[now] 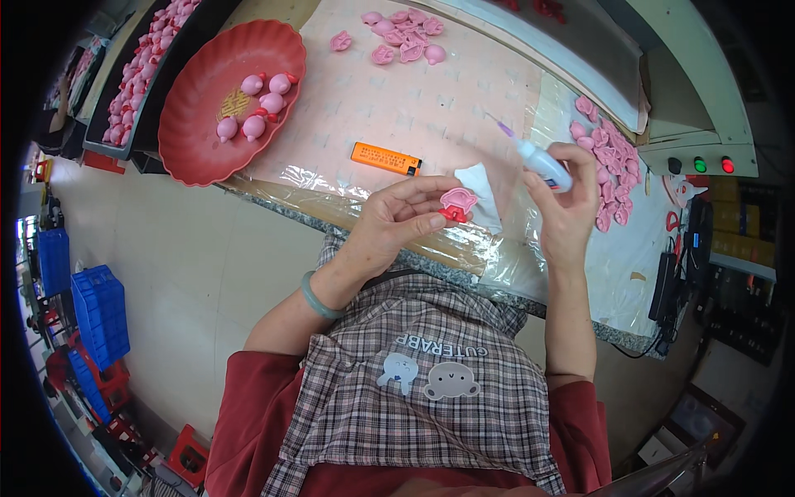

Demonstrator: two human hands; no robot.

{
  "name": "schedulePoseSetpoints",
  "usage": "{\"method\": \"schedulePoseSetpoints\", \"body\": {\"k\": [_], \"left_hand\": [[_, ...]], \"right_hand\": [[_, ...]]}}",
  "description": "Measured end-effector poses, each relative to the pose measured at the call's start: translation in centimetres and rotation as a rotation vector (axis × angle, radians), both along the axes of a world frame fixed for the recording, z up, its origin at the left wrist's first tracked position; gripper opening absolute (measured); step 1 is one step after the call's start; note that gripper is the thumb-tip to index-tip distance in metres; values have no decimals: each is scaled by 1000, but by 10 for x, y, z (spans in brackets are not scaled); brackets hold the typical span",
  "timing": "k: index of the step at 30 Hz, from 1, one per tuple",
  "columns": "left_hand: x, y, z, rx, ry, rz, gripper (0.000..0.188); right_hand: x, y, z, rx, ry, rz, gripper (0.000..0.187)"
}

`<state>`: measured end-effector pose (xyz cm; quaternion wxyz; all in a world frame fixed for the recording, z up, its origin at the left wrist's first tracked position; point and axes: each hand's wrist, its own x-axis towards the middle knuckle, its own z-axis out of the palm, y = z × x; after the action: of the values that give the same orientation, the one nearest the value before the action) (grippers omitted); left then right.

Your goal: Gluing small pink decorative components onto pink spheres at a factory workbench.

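Between the thumb and fingers of my left hand [389, 217] is a small pink and red plastic figure part [458, 204], its hollow side facing up. My right hand [565, 207] grips a white squeeze bottle [546, 166] with a thin purple-based needle tip [503, 127] that points up and to the left, apart from the part. A folded white tissue [480, 195] lies on the table between the hands. Just beyond my left hand rests an orange lighter [386, 158].
A red scalloped tray [190, 124] with several round pink and red pieces stands at the left, beside a dark bin [141, 91] full of similar pieces. Loose pink shells [406, 37] lie at the back, more pink parts [609, 161] at the right. A machine panel [704, 164] has lit buttons.
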<state>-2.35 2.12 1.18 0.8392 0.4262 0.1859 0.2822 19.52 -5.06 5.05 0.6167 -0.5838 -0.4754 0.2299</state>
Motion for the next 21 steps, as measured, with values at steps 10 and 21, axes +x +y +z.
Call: {"method": "schedulePoseSetpoints", "body": {"k": [10, 21], "left_hand": [[-2, -3, 5, -66, 50, 11, 45], [1, -2, 2, -69, 37, -14, 47]], "right_hand": [[-10, 47, -24, -299, -175, 111, 28], [4, 44, -15, -256, -682, 243, 35]]}}
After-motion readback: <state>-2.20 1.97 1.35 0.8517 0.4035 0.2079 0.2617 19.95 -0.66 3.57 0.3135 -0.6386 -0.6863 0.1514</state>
